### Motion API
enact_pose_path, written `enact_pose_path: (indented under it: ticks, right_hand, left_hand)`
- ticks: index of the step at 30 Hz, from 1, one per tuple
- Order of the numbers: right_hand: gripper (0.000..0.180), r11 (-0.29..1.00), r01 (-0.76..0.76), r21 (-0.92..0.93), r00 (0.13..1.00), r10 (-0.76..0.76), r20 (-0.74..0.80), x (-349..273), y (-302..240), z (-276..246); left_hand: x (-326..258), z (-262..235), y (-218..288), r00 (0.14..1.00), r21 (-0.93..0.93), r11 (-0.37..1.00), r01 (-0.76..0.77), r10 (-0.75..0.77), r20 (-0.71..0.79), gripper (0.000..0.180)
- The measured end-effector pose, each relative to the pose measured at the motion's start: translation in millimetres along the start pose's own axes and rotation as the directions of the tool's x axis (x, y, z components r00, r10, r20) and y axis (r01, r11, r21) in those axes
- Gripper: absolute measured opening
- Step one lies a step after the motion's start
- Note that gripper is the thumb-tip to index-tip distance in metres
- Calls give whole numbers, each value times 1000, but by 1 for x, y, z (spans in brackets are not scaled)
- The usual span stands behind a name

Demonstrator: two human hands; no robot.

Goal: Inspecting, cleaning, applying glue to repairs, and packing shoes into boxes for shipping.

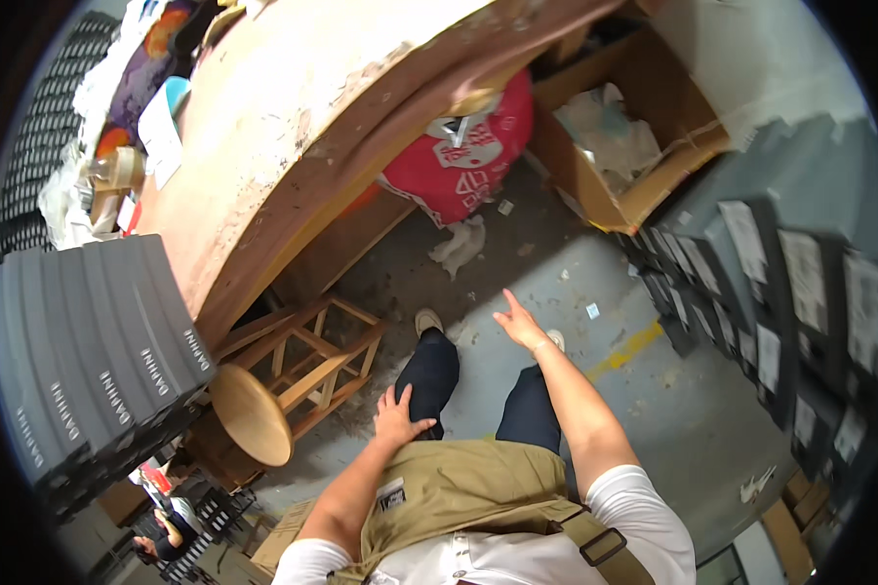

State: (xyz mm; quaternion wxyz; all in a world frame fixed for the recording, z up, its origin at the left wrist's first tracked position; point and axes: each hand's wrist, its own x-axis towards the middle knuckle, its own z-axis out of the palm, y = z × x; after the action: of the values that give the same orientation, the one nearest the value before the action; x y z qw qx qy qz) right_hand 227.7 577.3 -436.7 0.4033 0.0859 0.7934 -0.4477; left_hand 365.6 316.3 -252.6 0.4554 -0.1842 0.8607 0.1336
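My left hand (398, 417) rests with fingers spread on my dark trouser leg (437, 375), just above the knee, and holds nothing. Out in front, over the floor, is my right hand (520, 322), its index finger extended and thumb apart. Nothing shows in it; its other fingers are partly hidden. The floor (502, 385) beneath is grey, with small paper scraps and a yellow line. An olive apron (468, 473) with a buckled strap covers my front. To the left of my left hand lies a wooden stool (252, 414), tipped onto its side.
A worn wooden table (293, 73) curves across the upper left. Under it sits a red plastic bag (473, 161), beside an open cardboard box (678, 161). Dark shoe boxes stand stacked at left (98, 341) and right (800, 283). Another person (171, 531) is at the far lower left.
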Motion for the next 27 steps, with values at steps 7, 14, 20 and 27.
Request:
enact_pose_path:
  ticks: [7,14,20,27]
  right_hand:
    - [81,830,280,-482,960,-251,124,245,-24,83]
    - [28,983,-53,178,995,37,88,256,16,89]
    - [10,99,-95,991,995,30,93,26,-116,-24]
    - [26,394,55,917,985,-172,15,-142,-240,-128]
  left_hand:
    - [61,-39,-14,938,-72,997,-21,-5,-346,71]
    - [87,-49,-12,935,-89,995,-41,7,-355,66]
    - [72,-58,-8,977,-247,961,-126,76,-200,67]
    - [17,-217,133,802,-914,-279,296,593,79,47]
